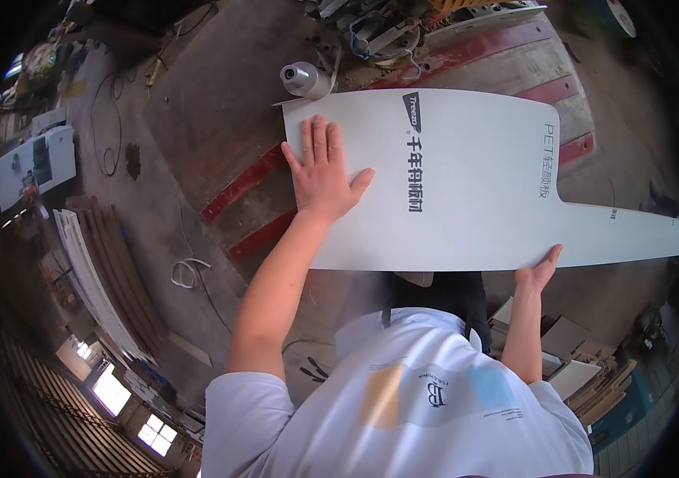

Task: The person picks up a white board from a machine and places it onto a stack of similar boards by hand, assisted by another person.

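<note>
A large white board with dark printing lies in front of me over a work table, with a cutout at its right side that leaves a narrow arm with an upturned end. My left hand rests flat on the board's left part, fingers spread, thumb pointing right. At the near edge, right of the middle, my right hand grips the board; its thumb is on top and its fingers are hidden underneath. Just beyond the far left corner stands a silver-grey metal cylinder, close to the board's edge.
Red strips run across the table, partly under the board. Machine parts with cables sit at the far side. Long boards lie on the floor at left, near a coiled white cable. Panel offcuts are stacked at right.
</note>
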Tool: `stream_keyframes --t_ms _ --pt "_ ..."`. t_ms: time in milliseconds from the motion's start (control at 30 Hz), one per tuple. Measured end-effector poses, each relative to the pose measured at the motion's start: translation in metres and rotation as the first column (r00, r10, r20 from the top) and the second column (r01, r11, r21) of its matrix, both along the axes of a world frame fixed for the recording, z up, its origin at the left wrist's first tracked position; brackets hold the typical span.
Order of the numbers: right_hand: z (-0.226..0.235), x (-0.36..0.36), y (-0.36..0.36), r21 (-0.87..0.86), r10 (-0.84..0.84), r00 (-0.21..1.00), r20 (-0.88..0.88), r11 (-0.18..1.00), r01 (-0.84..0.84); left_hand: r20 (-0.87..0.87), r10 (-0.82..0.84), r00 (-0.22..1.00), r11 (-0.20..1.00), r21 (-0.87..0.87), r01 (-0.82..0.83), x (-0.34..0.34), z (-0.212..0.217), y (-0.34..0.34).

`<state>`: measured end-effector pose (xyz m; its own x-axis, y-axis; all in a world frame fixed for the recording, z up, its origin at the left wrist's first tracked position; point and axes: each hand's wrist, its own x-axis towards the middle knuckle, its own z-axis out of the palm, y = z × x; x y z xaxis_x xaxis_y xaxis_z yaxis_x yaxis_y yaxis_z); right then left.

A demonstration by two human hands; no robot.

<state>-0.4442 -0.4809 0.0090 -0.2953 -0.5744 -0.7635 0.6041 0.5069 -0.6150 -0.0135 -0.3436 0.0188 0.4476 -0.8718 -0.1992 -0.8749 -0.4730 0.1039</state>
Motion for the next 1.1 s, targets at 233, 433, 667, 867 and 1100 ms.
stream_keyframes --t_ms 233,433,667,867,1100 --pt "0.028 0.022 -0.005 0.095 0.030 0.999 0.041 0.995 -0.034 0.013 0.010 1.000 1.000 0.020 -0.011 0.003 0.003 0.004" --pt "0.017 -0.004 -0.002 0.149 0.026 0.980 0.200 0.987 -0.056 0.018 -0.006 1.000 1.000 -0.013 0.006 0.006 -0.003 0.005" --pt "0.047 0.032 -0.008 0.233 -0.010 0.997 0.074 0.973 -0.007 0.035 -0.029 0.999 0.999 -0.033 0.030 0.005 -0.003 0.006" --pt "0.018 0.012 0.003 0.122 -0.001 0.999 0.034 0.993 -0.003 0.059 -0.043 0.997 0.996 -0.077 0.047 0.003 -0.010 0.010" --pt "0.008 0.012 0.008 0.091 -0.011 1.000 0.024 0.996 0.009 0.100 -0.039 0.994 0.996 -0.080 0.047 0.007 -0.013 0.011"
